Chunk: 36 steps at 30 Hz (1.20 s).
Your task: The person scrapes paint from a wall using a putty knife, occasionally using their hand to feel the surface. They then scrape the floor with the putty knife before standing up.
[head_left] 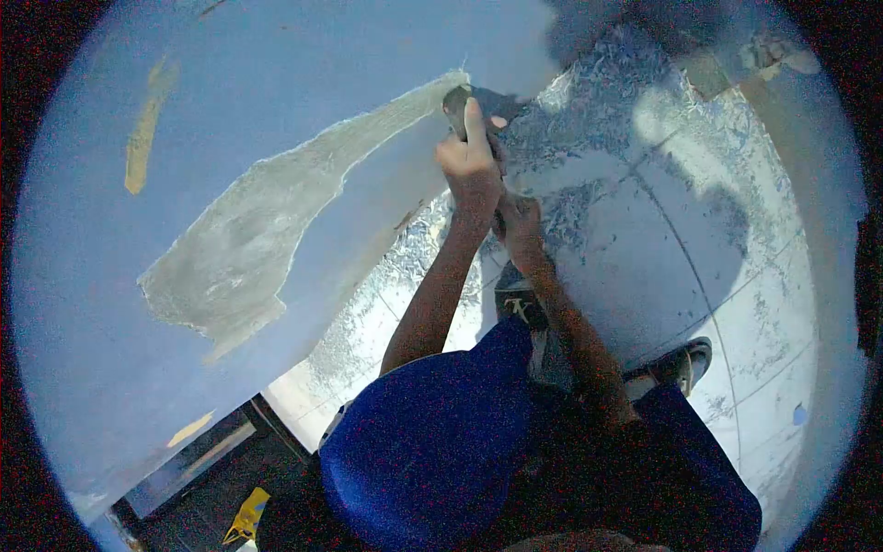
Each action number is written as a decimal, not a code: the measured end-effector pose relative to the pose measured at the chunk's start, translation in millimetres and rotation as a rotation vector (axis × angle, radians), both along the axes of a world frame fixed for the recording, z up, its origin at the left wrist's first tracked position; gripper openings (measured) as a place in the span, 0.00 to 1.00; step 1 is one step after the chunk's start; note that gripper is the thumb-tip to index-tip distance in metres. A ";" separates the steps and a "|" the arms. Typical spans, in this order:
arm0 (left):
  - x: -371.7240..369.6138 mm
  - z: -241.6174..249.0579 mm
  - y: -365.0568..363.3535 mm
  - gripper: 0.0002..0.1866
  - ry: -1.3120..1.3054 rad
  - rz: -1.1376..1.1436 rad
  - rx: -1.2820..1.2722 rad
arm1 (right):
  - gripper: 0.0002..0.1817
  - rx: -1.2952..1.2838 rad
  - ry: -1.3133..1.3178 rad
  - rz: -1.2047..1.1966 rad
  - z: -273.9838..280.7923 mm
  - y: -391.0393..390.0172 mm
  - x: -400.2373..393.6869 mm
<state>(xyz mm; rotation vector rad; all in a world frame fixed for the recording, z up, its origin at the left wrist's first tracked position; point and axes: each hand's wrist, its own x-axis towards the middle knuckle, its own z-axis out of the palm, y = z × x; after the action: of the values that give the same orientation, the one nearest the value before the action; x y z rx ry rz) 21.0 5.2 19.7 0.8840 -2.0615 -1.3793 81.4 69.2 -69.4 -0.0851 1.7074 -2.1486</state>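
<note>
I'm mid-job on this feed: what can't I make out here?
All in the head view:
- Handle of the dark tool: mostly covered by the left hand and right hand.
- The tool's far edge: too dark to separate from the shadow beside it.
- Left elbow: hidden behind the blue fabric.
- Yellow object, lower left: too small and dim to identify.

Your floor (750,345) is pale tile with dark joint lines, and it's pretty messy tbh. Going by your dark shoe (520,299) with the white logo, you've got blue-grey flakes (598,101) thickest beyond its toe, more scattered to its left, your 2nd shoe (701,357) to its right, and 1 small blue chip (798,415) farther right.
</note>
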 end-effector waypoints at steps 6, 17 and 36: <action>-3.0 4.0 -4.9 0.17 -0.131 -0.022 0.152 | 0.21 -0.019 -0.253 0.101 6.7 6.5 -4.0; -2.5 -5.0 -7.4 0.25 -0.055 -0.001 0.010 | 0.11 0.066 0.070 0.131 -14.5 -1.5 -3.1; -11.3 -7.5 -12.4 0.20 -0.081 0.001 0.005 | 0.26 -0.109 -0.032 0.052 5.8 -2.3 -10.2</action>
<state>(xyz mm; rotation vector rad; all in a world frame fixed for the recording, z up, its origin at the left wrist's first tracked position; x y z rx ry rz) 9.8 -7.3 12.2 0.9573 -2.1184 -1.3694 71.2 66.9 -63.6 -0.1235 1.5523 -2.1919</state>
